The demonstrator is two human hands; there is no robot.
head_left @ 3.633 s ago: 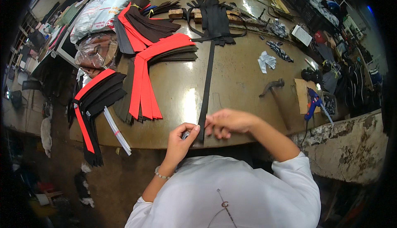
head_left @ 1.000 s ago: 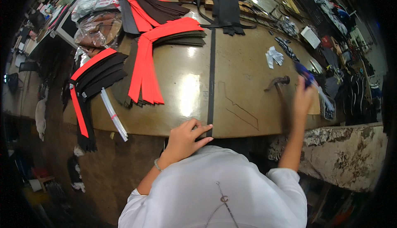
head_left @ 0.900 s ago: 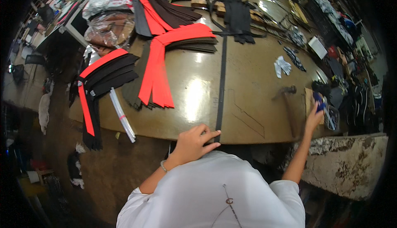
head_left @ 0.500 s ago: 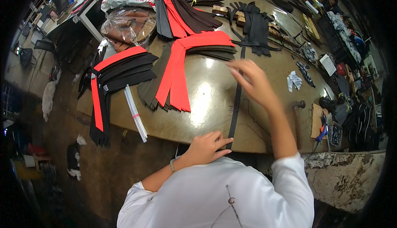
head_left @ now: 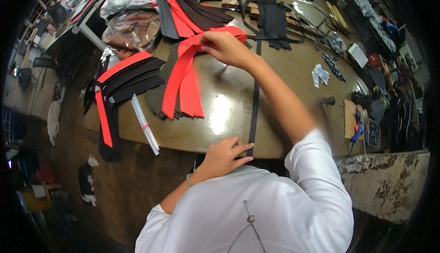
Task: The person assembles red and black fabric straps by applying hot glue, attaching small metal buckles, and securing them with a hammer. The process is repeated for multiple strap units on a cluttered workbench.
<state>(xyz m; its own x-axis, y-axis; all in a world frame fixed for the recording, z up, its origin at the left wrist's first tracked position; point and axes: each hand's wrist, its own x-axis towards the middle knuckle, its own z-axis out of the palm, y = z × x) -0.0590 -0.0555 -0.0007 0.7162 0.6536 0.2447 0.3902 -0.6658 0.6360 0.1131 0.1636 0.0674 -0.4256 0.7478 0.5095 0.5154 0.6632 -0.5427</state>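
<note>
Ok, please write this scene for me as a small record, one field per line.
Left hand: fingertips at the near end of the long black strip
Right hand: at the bend of the red strips; firm grip unclear
Left side of table: bundle of pale rods
Right side: hammer, blue glue gun

The broad brown bench [head_left: 229,99] looks smooth and glossy, with bright glare near its front edge. The long, narrow black strip [head_left: 254,120] running to that edge looks matt, as do the flat bright-red strips [head_left: 190,98] toward the left. By the left edge, a crinkled clear plastic bag [head_left: 130,30] shines; below the front right corner, a pale stained block [head_left: 389,184] looks rough and flaking.
</note>
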